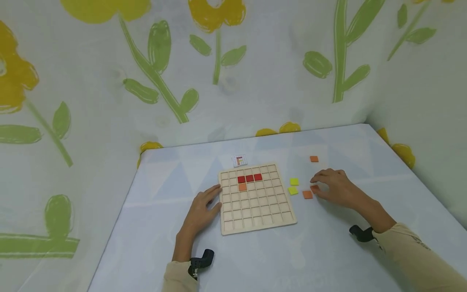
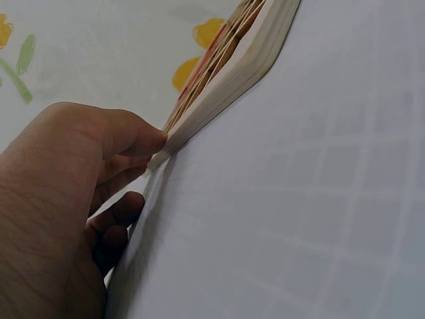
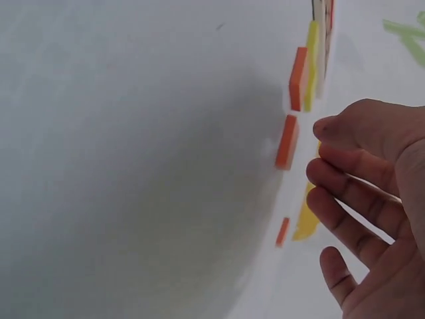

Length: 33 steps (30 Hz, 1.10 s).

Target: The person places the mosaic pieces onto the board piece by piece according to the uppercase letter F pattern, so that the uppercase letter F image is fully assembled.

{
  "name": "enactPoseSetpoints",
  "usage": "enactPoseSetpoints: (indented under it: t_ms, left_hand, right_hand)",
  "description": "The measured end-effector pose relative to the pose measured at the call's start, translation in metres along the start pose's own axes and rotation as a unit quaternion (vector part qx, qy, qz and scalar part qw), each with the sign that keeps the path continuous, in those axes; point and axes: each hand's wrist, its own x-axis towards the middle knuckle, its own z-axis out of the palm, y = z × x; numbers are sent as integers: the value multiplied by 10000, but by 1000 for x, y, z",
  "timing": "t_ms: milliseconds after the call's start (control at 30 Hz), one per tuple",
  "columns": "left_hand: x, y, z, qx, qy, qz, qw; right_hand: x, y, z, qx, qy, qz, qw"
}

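Note:
A wooden grid board [image 1: 255, 229] lies on the table. A row of red tiles [image 1: 249, 178] fills cells near its far side, with one orange tile [image 1: 242, 187] below the leftmost red one. My left hand [image 1: 200, 211] rests along the board's left edge; in the left wrist view its thumb [image 2: 143, 136] touches that edge. Loosely bent, my right hand [image 1: 335, 188] hovers at a loose orange tile [image 1: 314, 189]. In the right wrist view a gap shows between the thumb [image 3: 332, 129] and the nearest orange tile [image 3: 287, 143], so nothing is held.
Another orange tile [image 1: 307, 194] and two yellow-green tiles [image 1: 294, 181] [image 1: 293, 190] lie between board and right hand. One more orange tile [image 1: 314, 159] sits farther back. Behind the board lies a small pattern card [image 1: 239, 160]. A flower-printed wall covering [image 1: 255, 101] rises behind the table.

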Motion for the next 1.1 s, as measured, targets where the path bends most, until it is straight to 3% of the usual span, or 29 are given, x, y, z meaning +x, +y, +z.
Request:
enactPoseSetpoints:
  t_ms: [267, 533, 700, 900, 1100]
  left_hand:
    - [0, 4, 0, -12, 29, -137, 9999]
    - [3, 3, 4, 38, -14, -32, 10000]
    - [6, 3, 6, -11, -176, -2, 9998]
    - [4, 1, 5, 52, -29, -83, 9999]
    - [3, 0, 2, 86, -19, -55, 9999]
  right_hand:
    - [-6, 9, 0, -23, -147, -196, 9997]
    - [-7, 15, 2, -181, 153, -305, 9993]
    - [-8, 10, -3, -95, 358, -119, 9992]
    - [0, -1, -3, 109, 934, -638, 9935]
    - [14, -14, -7, 324, 786, -639, 9943]
